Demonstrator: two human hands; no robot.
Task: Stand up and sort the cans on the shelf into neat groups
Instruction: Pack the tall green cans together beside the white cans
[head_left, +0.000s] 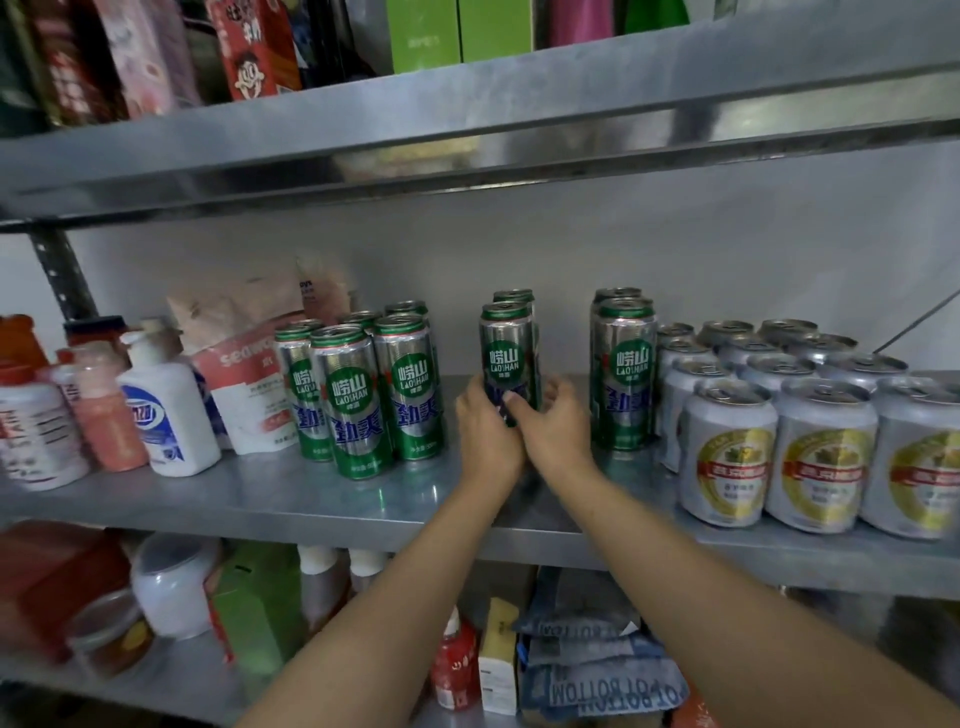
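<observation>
Gripping a tall green can low down, the left hand and right hand curl round it from either side. It is upright, midway along the metal shelf. Left of this can stands a cluster of matching green cans; right of it, a pair of green cans, then rows of short silver cans.

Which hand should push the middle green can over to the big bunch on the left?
Probably the right hand: it holds the Laoshan can on its right side, so it can push leftward toward the bigger green group. The left hand sits in between.
</observation>
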